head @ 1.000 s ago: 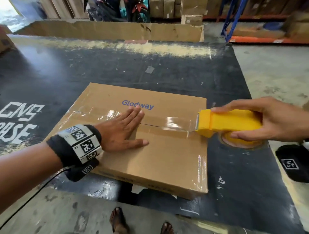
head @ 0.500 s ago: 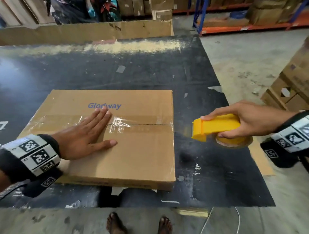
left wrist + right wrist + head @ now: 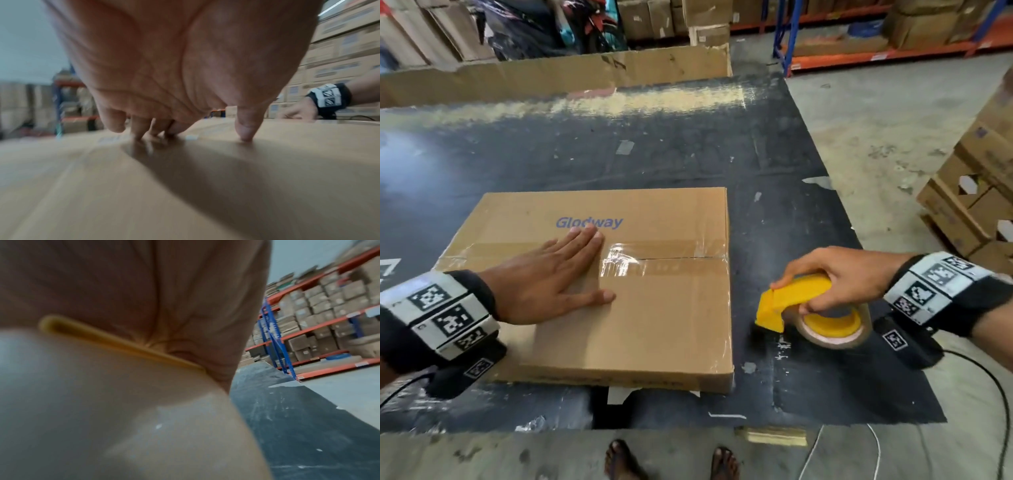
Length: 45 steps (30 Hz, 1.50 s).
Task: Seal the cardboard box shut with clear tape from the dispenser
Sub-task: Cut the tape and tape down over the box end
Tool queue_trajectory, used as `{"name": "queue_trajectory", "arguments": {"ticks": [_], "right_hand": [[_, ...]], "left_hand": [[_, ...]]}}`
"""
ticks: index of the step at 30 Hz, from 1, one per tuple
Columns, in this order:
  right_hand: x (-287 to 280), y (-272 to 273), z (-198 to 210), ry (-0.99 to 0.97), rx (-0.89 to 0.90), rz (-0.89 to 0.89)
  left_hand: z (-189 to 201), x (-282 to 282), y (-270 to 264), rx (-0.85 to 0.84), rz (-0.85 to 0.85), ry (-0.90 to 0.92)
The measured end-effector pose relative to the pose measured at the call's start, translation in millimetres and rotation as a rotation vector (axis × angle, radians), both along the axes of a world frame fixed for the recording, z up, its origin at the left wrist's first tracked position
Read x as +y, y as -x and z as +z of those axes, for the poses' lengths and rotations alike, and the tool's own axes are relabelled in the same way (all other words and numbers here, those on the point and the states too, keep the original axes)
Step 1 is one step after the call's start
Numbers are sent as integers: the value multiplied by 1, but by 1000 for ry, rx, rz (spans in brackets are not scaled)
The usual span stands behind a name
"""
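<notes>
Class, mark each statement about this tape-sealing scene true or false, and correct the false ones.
1. The left hand lies flat on the cardboard box. True.
2. The right hand holds a blue tape dispenser. False: the tape dispenser is yellow.
3. The dispenser is pressed on the box top. False: it is off the box, beside its right edge, over the black mat.
4. Clear tape runs along the box's centre seam. True.
</notes>
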State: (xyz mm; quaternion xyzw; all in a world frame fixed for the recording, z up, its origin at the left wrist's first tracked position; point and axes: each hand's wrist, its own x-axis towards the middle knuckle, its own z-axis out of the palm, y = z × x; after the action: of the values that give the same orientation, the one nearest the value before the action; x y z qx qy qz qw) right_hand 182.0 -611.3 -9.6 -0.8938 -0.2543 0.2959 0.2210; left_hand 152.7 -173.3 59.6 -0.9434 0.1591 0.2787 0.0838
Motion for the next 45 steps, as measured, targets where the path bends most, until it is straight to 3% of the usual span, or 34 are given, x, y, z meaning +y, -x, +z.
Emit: {"name": "queue_trajectory", "arguments": {"ticks": [4,8,10,12,14,18,22,24,31,36,40,45], "right_hand": [[-12,9,8,-130,-74,-129],[-28,30,10,-323,-129,-311],[-33,46,8,-415,-144,-390],[-35,64,5,-508,-167,-483],[-34,83,1,-617,-193,-568],[-16,120,0,-856,-334,-724],[11,146,6,-947,-515,-834],[24,154,10,-975,-589,-873],[55,167,23,-931,-711,-957],[94,167,55,-824,-747,-994],[136,174,86,-594,-794,-1040],[188,195,101,-395,-769,-1102]], "left_hand": [[15,-41,-15,-300,-292,216],[16,-116,-26,-321,-640,465],[9,-146,-28,-262,-768,389],[1,-166,-29,-201,-806,191],[1,-178,-30,-178,-757,165],[14,-197,-43,-81,-402,594],[28,-218,-43,302,63,1035],[35,-226,-40,412,147,1122],[53,-216,-43,533,181,1205],[75,-195,-62,491,49,1193],[103,-175,-105,432,-130,1141],[119,-143,-186,285,-117,1119]]}}
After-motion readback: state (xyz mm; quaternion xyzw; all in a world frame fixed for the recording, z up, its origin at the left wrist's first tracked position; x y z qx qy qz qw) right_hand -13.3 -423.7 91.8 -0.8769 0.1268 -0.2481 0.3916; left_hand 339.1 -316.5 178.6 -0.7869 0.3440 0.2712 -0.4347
